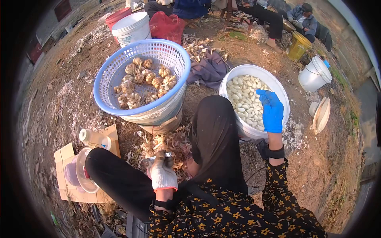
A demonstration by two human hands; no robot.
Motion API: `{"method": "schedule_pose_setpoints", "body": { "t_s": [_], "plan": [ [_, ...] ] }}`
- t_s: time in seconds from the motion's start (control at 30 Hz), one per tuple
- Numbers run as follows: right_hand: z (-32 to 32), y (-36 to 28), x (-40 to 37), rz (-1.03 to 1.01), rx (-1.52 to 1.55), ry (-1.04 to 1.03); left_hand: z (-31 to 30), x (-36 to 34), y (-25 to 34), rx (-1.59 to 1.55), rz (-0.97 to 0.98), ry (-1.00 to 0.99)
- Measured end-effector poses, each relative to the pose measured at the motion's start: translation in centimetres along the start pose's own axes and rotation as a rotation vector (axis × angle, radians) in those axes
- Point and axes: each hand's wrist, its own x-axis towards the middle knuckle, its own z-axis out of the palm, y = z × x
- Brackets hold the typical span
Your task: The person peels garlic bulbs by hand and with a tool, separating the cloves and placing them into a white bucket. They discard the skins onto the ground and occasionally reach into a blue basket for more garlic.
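My left hand (162, 172), in a white knit glove with dark, soiled fingers, is closed around a short shiny metal tool (168, 154) above a heap of garlic skins (174, 143). Its exact kind I cannot tell. My right hand (272, 110), gloved in blue, reaches over the right side of a white bucket (286, 104), fingers stretched leftward above the peeled garlic cloves (244, 93) that fill it. Whole garlic bulbs (147, 77) lie in a blue-rimmed plastic basket (104, 75), which rests on another bucket (168, 119) left of my knees.
Cardboard (61, 158) with a clear tub (85, 182) and a bottle (89, 136) lies at my left. A dark cloth (210, 69) sits between basket and bucket. White buckets (131, 29), a lidded pail (315, 74), a yellow bucket (298, 47) and seated people (303, 20) are farther back.
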Motion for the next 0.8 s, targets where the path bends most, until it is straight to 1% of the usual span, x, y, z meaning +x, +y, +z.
{"method": "schedule_pose_setpoints", "body": {
  "t_s": [0.03, 0.1, 0.13, 0.17, 0.2, 0.23, 0.27, 0.3, 0.33, 0.37, 0.43, 0.47, 0.57, 0.6, 0.7, 0.73, 0.8],
  "plan": [
    [0.1, -0.9, -0.3, 0.101, 0.126, -0.030, -0.2, 0.3, -0.2, -0.009, 0.023, 0.024],
    [-0.2, -4.2, -1.1, 0.375, 0.623, -0.259, -0.1, 0.0, 0.2, -0.043, 0.039, 0.022],
    [-0.6, -5.8, -1.7, 0.515, 0.866, -0.374, -0.8, 0.4, 0.1, -0.060, 0.034, -0.015],
    [0.7, -7.6, -2.7, 0.622, 1.048, -0.394, -0.2, 0.2, 0.6, -0.064, 0.020, 0.024],
    [1.9, -8.4, -3.8, 0.655, 1.129, -0.501, 0.3, -0.2, 1.1, -0.076, 0.031, 0.013],
    [3.0, -9.6, -4.9, 0.685, 1.099, -0.600, 0.8, -0.4, 1.7, -0.088, 0.040, 0.002],
    [4.3, -10.2, -6.2, 0.765, 1.119, -0.680, 1.3, -0.7, 2.3, -0.081, 0.068, -0.001],
    [5.6, -11.0, -7.5, 0.754, 1.164, -0.746, 1.7, -0.9, 2.8, -0.074, 0.092, 0.001],
    [6.8, -11.5, -8.6, 0.767, 1.146, -0.809, 1.6, -1.2, 2.9, -0.068, 0.113, 0.008],
    [8.1, -11.7, -9.6, 0.754, 1.142, -0.861, 0.9, -1.0, 3.1, -0.075, 0.097, -0.018],
    [10.3, -11.7, -11.2, 0.699, 1.161, -0.902, 1.8, -2.0, 3.9, -0.106, 0.194, -0.053],
    [11.2, -11.0, -12.0, 0.629, 1.106, -0.931, 1.8, -2.5, 4.2, -0.093, 0.240, -0.071],
    [11.3, -12.1, -12.8, 0.599, 0.974, -0.964, 1.9, -3.7, 4.9, 0.083, 0.338, -0.164],
    [11.5, -12.1, -13.0, 0.575, 0.938, -0.981, 1.8, -4.0, 5.0, 0.142, 0.328, -0.149],
    [11.5, -11.8, -13.7, 0.542, 0.908, -1.001, 2.3, -4.9, 5.5, 0.355, 0.337, -0.240],
    [11.4, -11.7, -13.7, 0.495, 0.859, -0.998, 2.8, -5.5, 6.1, 0.389, 0.287, -0.301],
    [11.3, -11.7, -13.8, 0.428, 0.780, -0.992, 2.4, -5.4, 5.4, 0.418, 0.299, -0.334]
  ]
}}
